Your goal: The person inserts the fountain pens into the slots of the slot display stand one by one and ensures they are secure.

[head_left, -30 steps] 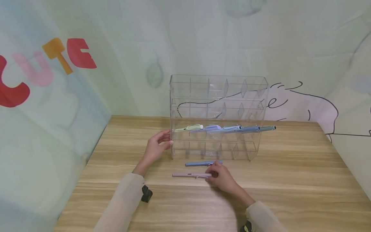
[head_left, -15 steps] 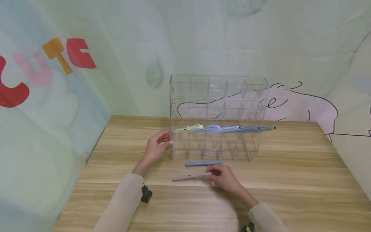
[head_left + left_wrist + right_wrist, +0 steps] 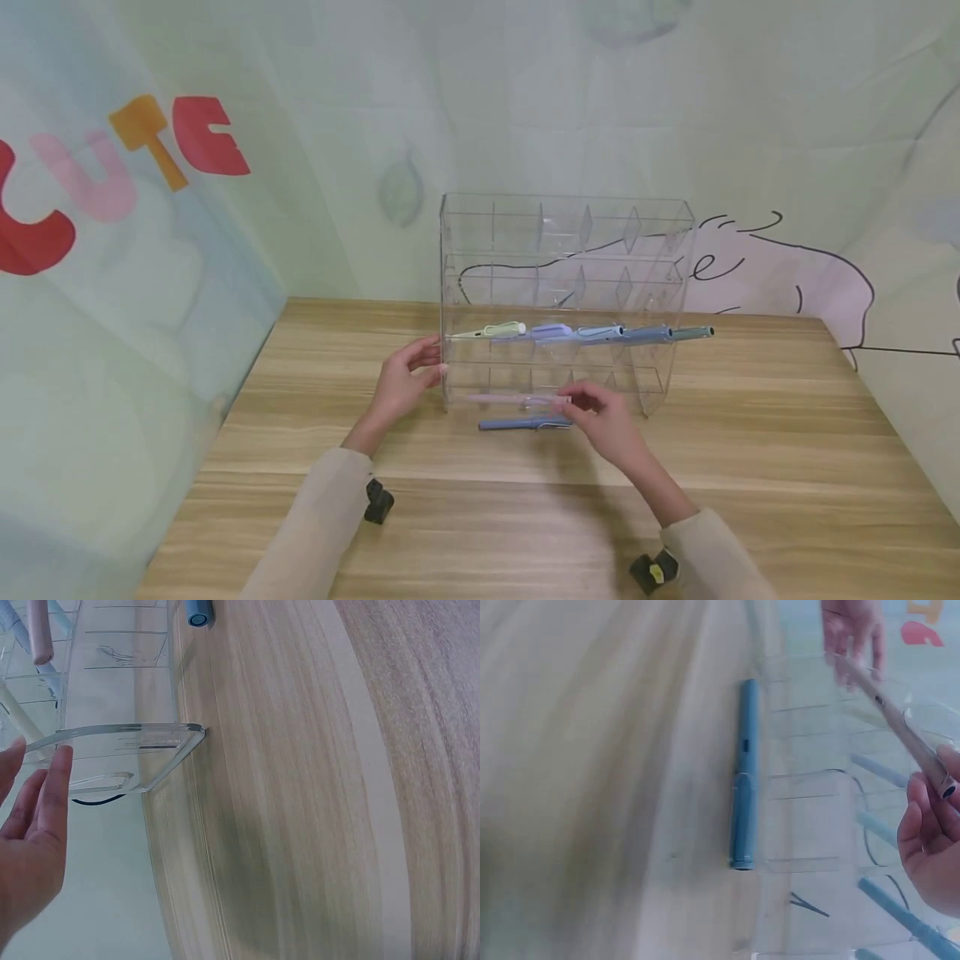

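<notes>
A pale pink capped pen (image 3: 510,399) is pinched at its cap end by my right hand (image 3: 603,421). It is held level across the lower front of a clear acrylic pen rack (image 3: 566,204). In the right wrist view the thumb and fingers close around the pink pen (image 3: 907,735). My left hand (image 3: 405,385) touches the rack's left side panel, its fingers fairly straight at the panel in the left wrist view. A blue pen (image 3: 513,424) lies on the table just in front of the rack, below the pink one.
Several pens lie in a row on one rack tier: light green (image 3: 506,329), lavender (image 3: 551,331), light blue (image 3: 600,332), darker blue (image 3: 648,334) and dark green (image 3: 693,332). The rack stands on a wooden table (image 3: 787,433) near a printed cloth backdrop (image 3: 337,167).
My right hand lifted the pink pen off the table and carried it away from me, over the blue pen, to the rack's lower front. My left hand stays at the rack's side.
</notes>
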Tool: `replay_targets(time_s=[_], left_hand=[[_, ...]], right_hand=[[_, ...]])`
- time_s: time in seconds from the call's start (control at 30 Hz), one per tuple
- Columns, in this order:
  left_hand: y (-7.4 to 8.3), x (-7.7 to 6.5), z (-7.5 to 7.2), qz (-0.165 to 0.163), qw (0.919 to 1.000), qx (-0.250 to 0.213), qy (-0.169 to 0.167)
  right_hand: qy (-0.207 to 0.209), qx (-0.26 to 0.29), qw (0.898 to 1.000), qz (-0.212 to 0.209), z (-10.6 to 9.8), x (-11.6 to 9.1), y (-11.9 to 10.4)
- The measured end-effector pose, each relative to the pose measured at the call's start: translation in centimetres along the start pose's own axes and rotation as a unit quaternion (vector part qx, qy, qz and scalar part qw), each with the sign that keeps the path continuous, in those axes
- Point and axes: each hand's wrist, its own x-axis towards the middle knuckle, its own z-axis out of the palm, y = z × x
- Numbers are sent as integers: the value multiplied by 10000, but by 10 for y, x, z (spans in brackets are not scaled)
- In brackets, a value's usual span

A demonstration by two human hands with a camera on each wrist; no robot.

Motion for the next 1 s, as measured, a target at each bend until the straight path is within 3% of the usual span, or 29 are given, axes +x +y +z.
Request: replay_targets(time_s=[0.17,0.4,0.7,1.0], left_hand=[[0,0,0,-6,10000,38,-23],[0,0,0,-34,10000,-15,-30],[2,-1,0,-57,10000,10,-13],[0,0,0,-1,10000,81,-24]], right_hand=[[366,-122,9991,191,-3,9,-8],[454,-325,9963,649,8,21,-10],[414,-415,9955,748,29,31,-11],[365,-440,9969,544,43,36,-9]])
